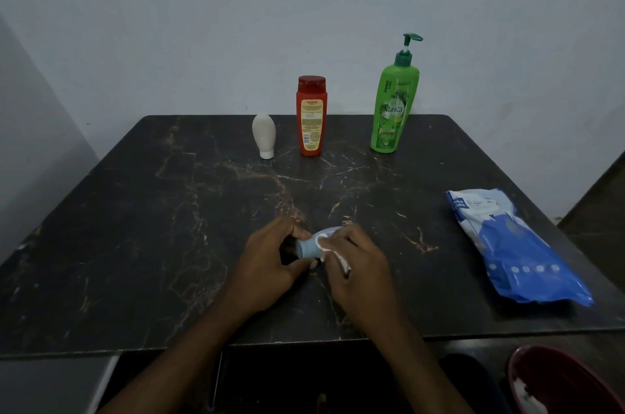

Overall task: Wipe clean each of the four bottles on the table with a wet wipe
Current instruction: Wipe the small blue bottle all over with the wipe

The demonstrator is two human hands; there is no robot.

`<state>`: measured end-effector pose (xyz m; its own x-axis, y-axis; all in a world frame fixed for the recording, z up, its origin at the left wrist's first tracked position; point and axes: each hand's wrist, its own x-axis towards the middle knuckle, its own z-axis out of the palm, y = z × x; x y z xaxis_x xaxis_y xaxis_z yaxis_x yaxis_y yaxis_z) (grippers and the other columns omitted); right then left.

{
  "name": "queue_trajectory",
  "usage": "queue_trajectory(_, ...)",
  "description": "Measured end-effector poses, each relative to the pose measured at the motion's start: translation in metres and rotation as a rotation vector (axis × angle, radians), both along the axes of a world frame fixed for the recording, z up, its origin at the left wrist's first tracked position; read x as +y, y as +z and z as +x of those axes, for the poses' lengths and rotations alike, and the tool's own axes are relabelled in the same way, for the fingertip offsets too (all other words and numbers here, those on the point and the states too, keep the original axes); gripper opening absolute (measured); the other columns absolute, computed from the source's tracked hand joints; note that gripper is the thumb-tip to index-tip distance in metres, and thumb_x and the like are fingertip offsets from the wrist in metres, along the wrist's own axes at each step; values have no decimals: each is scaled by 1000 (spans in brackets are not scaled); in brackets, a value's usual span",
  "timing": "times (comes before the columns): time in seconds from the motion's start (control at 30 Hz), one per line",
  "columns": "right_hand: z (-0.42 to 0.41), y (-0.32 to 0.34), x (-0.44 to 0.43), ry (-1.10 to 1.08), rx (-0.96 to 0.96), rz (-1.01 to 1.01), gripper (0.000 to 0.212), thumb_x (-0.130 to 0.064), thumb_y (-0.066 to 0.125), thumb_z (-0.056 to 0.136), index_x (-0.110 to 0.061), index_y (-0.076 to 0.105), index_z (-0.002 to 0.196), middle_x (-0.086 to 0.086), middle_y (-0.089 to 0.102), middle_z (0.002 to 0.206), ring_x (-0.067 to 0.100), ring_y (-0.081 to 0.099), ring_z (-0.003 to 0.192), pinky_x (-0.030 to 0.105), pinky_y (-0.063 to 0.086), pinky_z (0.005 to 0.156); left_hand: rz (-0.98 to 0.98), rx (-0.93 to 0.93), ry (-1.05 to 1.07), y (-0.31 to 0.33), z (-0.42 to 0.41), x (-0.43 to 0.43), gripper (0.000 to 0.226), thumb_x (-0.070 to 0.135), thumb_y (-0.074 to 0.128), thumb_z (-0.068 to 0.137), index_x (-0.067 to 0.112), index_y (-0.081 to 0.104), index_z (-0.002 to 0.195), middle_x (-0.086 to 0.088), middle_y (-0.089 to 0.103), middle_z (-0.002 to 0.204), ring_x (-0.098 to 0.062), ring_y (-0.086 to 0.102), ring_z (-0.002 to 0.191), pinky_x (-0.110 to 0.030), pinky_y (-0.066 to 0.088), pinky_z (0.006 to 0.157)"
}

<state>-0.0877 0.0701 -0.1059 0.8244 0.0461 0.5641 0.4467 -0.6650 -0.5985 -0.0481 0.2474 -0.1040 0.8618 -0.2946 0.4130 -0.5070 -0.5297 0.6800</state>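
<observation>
A small light-blue bottle [309, 247] lies sideways between my hands just above the dark marble table [169, 210]. My left hand [270, 264] grips its left end. My right hand [358, 261] presses a white wet wipe [333, 253] against the bottle's right part, hiding most of it. At the back stand a small white tube bottle [263, 135] on its cap, a red-orange bottle [311, 115] with a red cap, and a tall green pump bottle [394, 102]. All three stand upright and apart from my hands.
A blue and white pack of wet wipes [514, 244] lies flat on the right side of the table. A dark red bin [561, 383] with something white inside sits on the floor at the lower right. A pale wall rises behind the table.
</observation>
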Motion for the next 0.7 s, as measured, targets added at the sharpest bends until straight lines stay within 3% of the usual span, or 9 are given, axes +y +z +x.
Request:
queue_trajectory(0.1,4,1,-6,-196,95,63,15,-8,60,90,-16,69,98,-10,53,97,2,54,82,9,42,72,-30,18,19,2,-1,0,35,20,91,71,26,67,96,16,68,98,-5,66,90,-30,57,75)
queue_trajectory(0.17,9,0,-11,-344,163,139,13,-9,60,90,-17,67,97,-6,56,97,7,56,83,13,41,71,-45,27,18,3,-2,0,35,20,92,71,26,67,95,16,68,97,-6,67,89,-29,57,74)
queue_trajectory(0.23,11,2,-15,-410,202,193,12,-9,61,89,-14,68,97,-1,60,98,10,57,83,9,34,68,-58,35,17,4,-2,0,34,19,92,71,24,68,95,15,69,95,-7,68,88,-25,57,73)
queue_trajectory(0.37,3,4,-8,-293,112,82,14,-5,60,88,-14,68,96,-7,53,97,2,49,79,2,37,71,-88,57,29,4,-1,-1,32,18,92,72,20,69,95,15,70,95,-5,68,87,-20,56,71)
queue_trajectory(0.53,-5,3,3,-41,-11,-96,16,-8,55,92,-9,68,103,-2,52,99,12,55,85,27,51,74,-99,82,31,3,0,-3,29,23,91,74,21,71,96,12,72,93,-7,70,84,-27,59,72)
queue_trajectory(0.7,-5,2,1,-40,-8,-54,14,-7,56,93,-9,69,98,-3,52,96,11,55,84,26,50,73,-110,91,32,5,-2,-2,30,20,91,73,19,72,96,11,73,93,-7,71,84,-25,59,72)
